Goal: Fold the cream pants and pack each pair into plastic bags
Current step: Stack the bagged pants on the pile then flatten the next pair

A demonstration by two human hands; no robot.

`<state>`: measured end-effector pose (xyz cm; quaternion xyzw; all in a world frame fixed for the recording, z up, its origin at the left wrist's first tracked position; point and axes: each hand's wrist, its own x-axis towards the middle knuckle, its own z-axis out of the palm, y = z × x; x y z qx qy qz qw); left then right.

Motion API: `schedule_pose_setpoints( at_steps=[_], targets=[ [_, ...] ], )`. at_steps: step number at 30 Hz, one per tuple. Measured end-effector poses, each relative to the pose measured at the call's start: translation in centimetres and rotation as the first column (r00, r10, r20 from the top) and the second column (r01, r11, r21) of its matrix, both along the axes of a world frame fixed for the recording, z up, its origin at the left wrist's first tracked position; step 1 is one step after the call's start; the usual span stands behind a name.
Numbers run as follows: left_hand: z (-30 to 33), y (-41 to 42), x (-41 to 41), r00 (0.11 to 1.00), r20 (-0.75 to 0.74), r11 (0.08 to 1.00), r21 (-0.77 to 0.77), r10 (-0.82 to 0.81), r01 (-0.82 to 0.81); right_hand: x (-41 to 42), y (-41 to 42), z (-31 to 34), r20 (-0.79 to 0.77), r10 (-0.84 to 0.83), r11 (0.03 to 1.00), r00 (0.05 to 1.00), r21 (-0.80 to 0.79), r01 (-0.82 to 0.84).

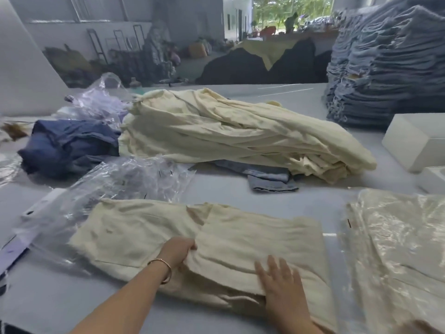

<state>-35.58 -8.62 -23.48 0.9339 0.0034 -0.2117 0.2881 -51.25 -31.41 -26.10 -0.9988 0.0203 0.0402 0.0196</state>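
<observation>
A pair of cream pants (134,237) lies partly folded on the grey table in front of me. My left hand (179,250) pinches the edge of the folded-over layer near its middle. Flat on the fold's right half rests my right hand (280,283), fingers spread. A big pile of unfolded cream pants (228,131) lies behind. Clear plastic bags (125,179) are heaped at the left, one reaching under the pants' left end. At the right sits a bagged pair of cream pants (397,239).
A dark blue garment (65,145) lies at the left, and a folded light denim piece (269,179) pokes out under the cream pile. A tall stack of blue jeans (385,63) stands at the back right. White boxes (414,141) sit by the right edge.
</observation>
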Motion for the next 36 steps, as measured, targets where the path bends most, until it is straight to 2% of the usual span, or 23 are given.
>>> schedule_pose_setpoints(
  at_steps=[1, 2, 4, 5, 7, 9, 11, 13, 14, 15, 18, 20, 23, 25, 27, 29, 31, 33, 34, 36],
  targets=[
    [0.3, -0.1, 0.4, 0.998, 0.042, 0.999, -0.030, -0.044, 0.045, 0.2, 0.0, 0.3, 0.001, -0.021, 1.000, 1.000, 0.002, 0.021],
    [0.8, -0.2, 0.7, 0.996, 0.085, 0.990, -0.136, -0.037, 0.048, 0.5, 0.1, 1.0, -0.012, -0.030, 0.999, 0.999, 0.019, 0.030],
    [1.9, 0.1, 1.0, 0.986, 0.087, 0.874, -0.477, 0.145, -0.086, 0.7, 0.4, 1.8, -0.035, -0.039, 0.999, 0.999, 0.029, 0.040],
    [2.0, 0.6, 1.0, 0.970, 0.112, 0.831, -0.542, 0.216, -0.123, 0.6, 0.6, 1.7, 0.004, -0.037, 0.999, 0.999, 0.021, 0.037],
    [0.7, 1.8, 0.3, 0.970, 0.172, 0.889, -0.451, 0.172, -0.078, 0.0, 1.0, 1.4, 0.072, -0.013, 0.998, 0.997, 0.064, 0.008],
    [-1.7, 3.1, -1.0, 0.988, 0.144, 0.970, -0.241, 0.057, -0.021, -0.5, 1.1, 2.0, -0.015, 0.021, 0.993, 1.000, 0.113, -0.019],
    [-3.5, 4.1, -1.4, 0.989, 0.146, 0.993, -0.115, -0.019, 0.036, -0.2, 0.5, 2.7, -0.167, 0.048, 0.996, 0.985, 0.083, -0.035],
    [-3.7, 4.5, -0.8, 0.981, 0.188, 0.997, -0.040, -0.052, 0.060, 0.5, -0.2, 2.6, -0.179, 0.014, 0.967, 0.984, 0.253, 0.032],
    [-3.6, 4.6, -0.6, 0.977, 0.203, 0.998, -0.010, -0.063, 0.066, 0.6, -0.4, 2.4, -0.126, -0.046, 0.931, 0.991, 0.354, 0.089],
    [-3.4, 4.7, -0.2, 0.972, 0.218, 0.996, 0.030, -0.085, 0.080, 0.9, -0.6, 2.2, -0.078, -0.118, 0.916, 0.990, 0.376, 0.139],
    [-2.8, 5.3, 0.4, 0.967, 0.203, 0.987, 0.072, -0.156, 0.144, 1.9, -0.4, 1.8, 0.126, -0.294, 0.931, 0.948, 0.264, 0.253],
    [-2.6, 6.4, 0.6, 0.967, 0.197, 0.987, 0.065, -0.159, 0.149, 2.7, 0.7, 1.7, 0.193, -0.248, 0.960, 0.949, 0.182, 0.214],
    [-2.5, 8.4, 0.1, 0.965, 0.248, 0.987, 0.154, -0.091, 0.053, 4.8, 3.5, 0.8, 0.179, -0.055, 0.993, 0.982, 0.115, 0.035],
    [-2.3, 10.5, -0.3, 0.971, 0.236, 0.985, 0.153, 0.036, -0.074, 6.3, 6.0, -0.1, 0.157, 0.032, 0.988, 0.987, 0.144, -0.055],
    [-2.1, 13.5, -1.0, 0.964, 0.150, 0.968, 0.091, 0.218, -0.233, 7.5, 8.2, -0.6, 0.114, 0.153, 0.979, 0.982, 0.119, -0.166],
    [-2.2, 16.3, -2.1, 0.901, 0.083, 0.905, -0.024, 0.425, -0.424, 8.0, 9.9, -1.0, 0.097, 0.263, 0.962, 0.960, 0.053, -0.269],
    [-2.6, 18.6, -3.3, 0.789, 0.032, 0.780, -0.186, 0.613, -0.598, 7.7, 11.2, -0.9, 0.033, 0.227, 0.967, 0.973, 0.111, -0.229],
    [-2.9, 19.7, -3.8, 0.670, -0.125, 0.576, -0.412, 0.732, -0.706, 7.8, 11.0, -2.1, -0.024, 0.234, 0.967, 0.972, 0.109, -0.230],
    [-2.9, 19.8, -3.8, 0.628, -0.233, 0.459, -0.506, 0.742, -0.730, 8.1, 10.7, -2.9, -0.060, 0.239, 0.967, 0.969, 0.104, -0.232],
    [-2.6, 19.4, -3.7, 0.584, -0.408, 0.256, -0.622, 0.701, -0.741, 8.1, 10.5, -3.2, -0.021, 0.233, 0.969, 0.972, 0.084, -0.231]
  ],
)
